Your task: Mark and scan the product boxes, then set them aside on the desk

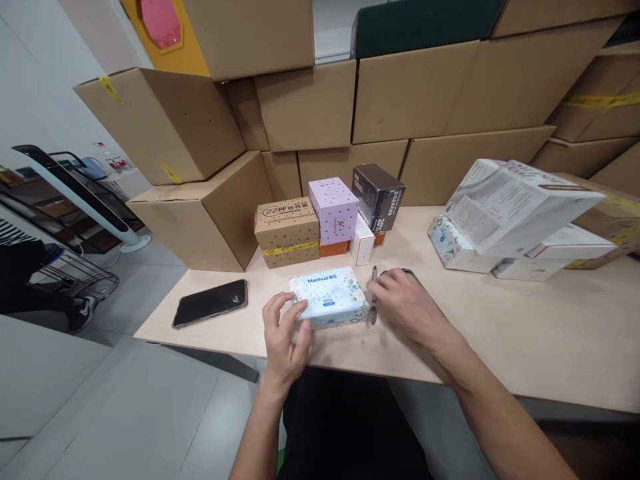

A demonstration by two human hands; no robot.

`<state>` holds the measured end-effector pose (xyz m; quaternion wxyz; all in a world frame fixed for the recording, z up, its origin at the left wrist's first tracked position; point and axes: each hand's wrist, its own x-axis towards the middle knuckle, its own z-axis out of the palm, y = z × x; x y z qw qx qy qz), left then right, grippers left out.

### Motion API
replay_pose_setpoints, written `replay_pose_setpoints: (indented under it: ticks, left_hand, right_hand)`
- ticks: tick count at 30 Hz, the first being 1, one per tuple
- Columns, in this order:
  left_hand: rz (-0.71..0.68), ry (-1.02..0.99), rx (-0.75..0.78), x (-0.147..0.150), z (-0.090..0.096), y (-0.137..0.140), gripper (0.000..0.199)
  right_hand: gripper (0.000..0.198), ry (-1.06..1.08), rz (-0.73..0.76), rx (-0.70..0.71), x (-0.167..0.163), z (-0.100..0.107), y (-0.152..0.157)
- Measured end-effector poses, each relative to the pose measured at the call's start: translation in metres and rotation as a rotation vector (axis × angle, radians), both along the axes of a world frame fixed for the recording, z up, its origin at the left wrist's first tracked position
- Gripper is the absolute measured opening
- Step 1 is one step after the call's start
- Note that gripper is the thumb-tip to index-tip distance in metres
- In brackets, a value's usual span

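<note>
A blue-and-white floral tissue pack [333, 293] lies flat near the front edge of the table. My left hand [286, 333] grips its left end, fingers on the top and the thumb at the front side. Just right of the pack, my right hand [405, 303] is closed on a dark pen [374, 293], which points toward me. Part of a dark object [407, 271] shows behind the right hand; most of it is hidden.
A phone [210, 303] lies at the left. Behind the pack stand a brown printed carton [287, 230], a purple box [334, 210] and a dark brown box [377, 193]. White packages [520, 207] are piled at right. Large cardboard boxes [415, 93] wall the back. A person's leg [40, 290] shows far left.
</note>
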<state>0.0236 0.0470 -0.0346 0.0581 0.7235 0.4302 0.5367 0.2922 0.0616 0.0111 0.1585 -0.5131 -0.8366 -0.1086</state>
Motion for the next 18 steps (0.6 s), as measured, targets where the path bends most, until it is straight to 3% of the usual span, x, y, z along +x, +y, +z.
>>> replay_pose_setpoints:
  ticks: [3, 5, 9, 13, 18]
  left_hand:
    - [0.032, 0.111, 0.095, 0.011, 0.008, -0.004, 0.034]
    - [0.05, 0.204, 0.123, 0.021, 0.014, -0.006, 0.039]
    - [0.136, 0.416, 0.062, 0.038, 0.025, -0.008, 0.04]
    - [0.2, 0.553, 0.021, 0.043, 0.027, -0.01, 0.035]
    - [0.209, 0.599, 0.041, 0.041, 0.021, -0.011, 0.039]
  right_hand:
    - [0.008, 0.464, -0.062, 0.087, 0.002, 0.008, -0.007]
    - [0.011, 0.835, -0.093, 0.093, -0.005, 0.012, -0.013]
    - [0.022, 1.309, 0.026, -0.104, -0.034, 0.019, -0.017]
    - [0.025, 1.405, 0.096, -0.301, -0.061, 0.022, -0.006]
    - [0.016, 1.306, 0.028, -0.303, -0.076, 0.012, 0.008]
